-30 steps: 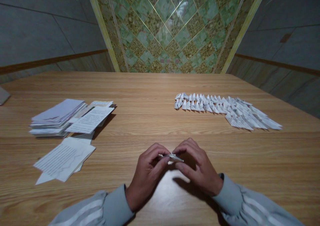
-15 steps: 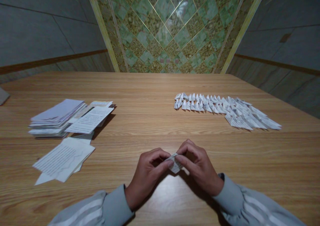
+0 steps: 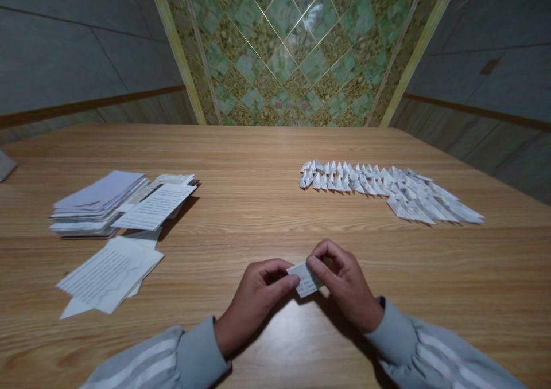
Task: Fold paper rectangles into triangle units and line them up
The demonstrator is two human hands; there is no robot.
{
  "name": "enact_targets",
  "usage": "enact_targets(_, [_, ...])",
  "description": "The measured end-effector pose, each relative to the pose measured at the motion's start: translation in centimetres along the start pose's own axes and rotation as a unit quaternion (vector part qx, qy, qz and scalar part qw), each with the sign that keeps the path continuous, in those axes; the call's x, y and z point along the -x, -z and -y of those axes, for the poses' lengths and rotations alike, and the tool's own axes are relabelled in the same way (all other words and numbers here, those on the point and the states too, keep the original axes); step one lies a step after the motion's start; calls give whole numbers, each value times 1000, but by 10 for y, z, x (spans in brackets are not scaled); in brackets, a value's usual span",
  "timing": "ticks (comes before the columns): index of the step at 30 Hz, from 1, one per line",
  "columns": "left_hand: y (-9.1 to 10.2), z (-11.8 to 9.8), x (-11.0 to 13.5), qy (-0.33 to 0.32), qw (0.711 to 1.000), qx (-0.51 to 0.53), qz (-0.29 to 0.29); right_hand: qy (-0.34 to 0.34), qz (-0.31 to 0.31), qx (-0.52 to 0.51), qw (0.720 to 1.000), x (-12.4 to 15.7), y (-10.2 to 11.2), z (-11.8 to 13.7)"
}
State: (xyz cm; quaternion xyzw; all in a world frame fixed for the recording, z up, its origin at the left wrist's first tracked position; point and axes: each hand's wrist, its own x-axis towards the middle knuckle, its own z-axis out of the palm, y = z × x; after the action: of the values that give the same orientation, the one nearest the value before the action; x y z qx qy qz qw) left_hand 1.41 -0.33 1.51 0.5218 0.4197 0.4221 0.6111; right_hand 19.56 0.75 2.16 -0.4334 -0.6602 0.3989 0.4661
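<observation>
A small folded piece of printed paper (image 3: 306, 281) is held between my two hands, just above the near middle of the table. My left hand (image 3: 262, 297) pinches its left edge between thumb and fingers. At its upper right corner, my right hand (image 3: 346, 286) grips it with thumb and forefinger. Lines of print show on the side facing me. The fingers behind the paper are partly hidden.
The wooden table (image 3: 241, 199) carries a stack of papers (image 3: 99, 197) at left, with loose printed sheets (image 3: 109, 271) nearer me. Rows of small folded paper pieces (image 3: 344, 177) stand at right, beside larger folded ones (image 3: 434, 202). A tiled wall (image 3: 297, 62) rises behind.
The folded paper has turned from a pointed, diamond-like look to a roughly rectangular face with print showing. My fingers have shifted slightly along its edges; both hands still hold it.
</observation>
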Motion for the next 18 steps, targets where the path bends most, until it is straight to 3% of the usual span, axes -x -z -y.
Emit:
enact_targets(7, [6, 4, -6, 11, 995, 70, -77, 57, 19, 109, 992, 0, 1, 0])
enact_targets(13, [7, 6, -5, 10, 993, 103, -59, 130, 93, 169, 972, 0, 0, -1])
enact_targets(18, [7, 7, -6, 20, 992, 113, -49, 100, 99, 136, 981, -1, -1, 0])
